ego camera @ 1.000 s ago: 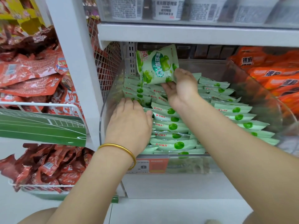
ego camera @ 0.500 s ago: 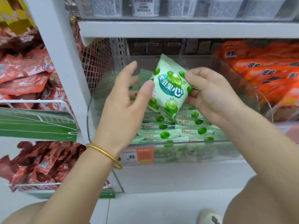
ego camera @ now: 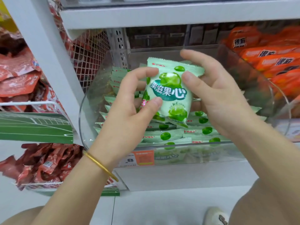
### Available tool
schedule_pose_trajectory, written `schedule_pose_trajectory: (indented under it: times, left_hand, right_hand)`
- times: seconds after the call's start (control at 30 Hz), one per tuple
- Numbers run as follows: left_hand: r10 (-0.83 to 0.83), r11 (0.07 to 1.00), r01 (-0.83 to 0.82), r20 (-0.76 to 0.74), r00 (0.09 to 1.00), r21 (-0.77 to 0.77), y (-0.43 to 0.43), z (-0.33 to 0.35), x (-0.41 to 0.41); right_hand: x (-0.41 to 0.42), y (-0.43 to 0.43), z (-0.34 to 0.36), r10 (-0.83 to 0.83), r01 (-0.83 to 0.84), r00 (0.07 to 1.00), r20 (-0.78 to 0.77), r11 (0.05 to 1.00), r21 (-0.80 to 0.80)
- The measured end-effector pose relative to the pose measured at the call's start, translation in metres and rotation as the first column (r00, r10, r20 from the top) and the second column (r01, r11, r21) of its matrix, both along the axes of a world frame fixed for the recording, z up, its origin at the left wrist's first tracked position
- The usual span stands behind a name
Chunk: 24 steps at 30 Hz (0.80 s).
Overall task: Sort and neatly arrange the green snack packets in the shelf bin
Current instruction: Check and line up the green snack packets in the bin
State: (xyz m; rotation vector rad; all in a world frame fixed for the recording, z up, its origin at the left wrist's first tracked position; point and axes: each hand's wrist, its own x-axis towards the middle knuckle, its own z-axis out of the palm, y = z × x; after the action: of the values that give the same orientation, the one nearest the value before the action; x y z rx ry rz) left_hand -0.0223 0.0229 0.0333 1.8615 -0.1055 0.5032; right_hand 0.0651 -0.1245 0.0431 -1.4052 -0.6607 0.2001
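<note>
Head camera, looking down into a clear plastic bin [ego camera: 90,101] on a shop shelf. Both hands now hold one green packet [ego camera: 170,93] in the air above the bin, printed face towards the camera, upright and tipped slightly to one side.

The left hand [ego camera: 128,109], with a gold bangle [ego camera: 100,166] on its wrist, pinches the packet's left edge between thumb and fingers. The right hand [ego camera: 217,95] grips the right side, thumb pressed on the front and fingers curled behind.

A second ago the right hand alone held this packet up near the back of the bin, while the left lay flat on the stacked rows [ego camera: 164,136] below. Half a second ago the left had lifted off them and was reaching for the packet. It has since taken hold, and the packet has come forward and turned to face the camera.

A pink edge shows behind the packet's left side. Whether that is a second packet cannot be told.

This looks like a pause to check or square up the packet before putting it back. The rows lie on edge in fairly even lines, so much of the sorting seems done. Orange packs [ego camera: 267,62] fill the next bin to the right, and red packs [ego camera: 17,73] hang to the left.
</note>
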Motion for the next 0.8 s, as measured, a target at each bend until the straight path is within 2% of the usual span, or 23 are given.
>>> schedule_pose_trajectory:
  times: [0.13,0.3,0.47,0.53,0.63,0.67,0.8]
  left_hand:
    - [-0.107,0.994,0.106,-0.031,0.994,-0.037,0.000,-0.001,0.001]
    - [-0.104,0.994,0.102,-0.036,0.994,-0.035,0.001,-0.003,0.003]
    - [-0.048,0.998,0.047,0.009,0.999,0.052,-0.001,-0.003,0.002]
    - [0.068,0.978,-0.076,0.049,0.996,0.194,-0.001,-0.005,0.001]
    - [0.252,0.792,-0.327,0.211,0.944,0.515,-0.001,-0.006,-0.002]
    - [0.276,0.749,-0.359,0.229,0.933,0.557,-0.003,-0.005,-0.003]
    - [0.279,0.750,-0.297,0.124,0.952,0.591,-0.012,-0.005,-0.006]
  right_hand:
    - [0.005,-0.002,-0.003,-0.038,0.038,0.998,-0.050,0.999,0.001]
    - [0.004,-0.004,-0.002,-0.034,0.036,0.993,-0.113,0.999,0.015]
    - [0.002,-0.006,0.000,-0.037,0.044,0.991,-0.130,0.998,0.051]
    - [0.000,-0.007,0.000,-0.027,0.038,0.990,-0.137,0.996,0.080]
    - [-0.003,-0.007,0.000,-0.003,0.014,0.993,-0.120,0.995,0.094]
    - [-0.004,-0.006,0.000,0.006,0.003,0.994,-0.106,0.996,0.091]
    - [-0.009,-0.005,0.001,0.028,-0.023,0.997,-0.071,0.997,0.072]
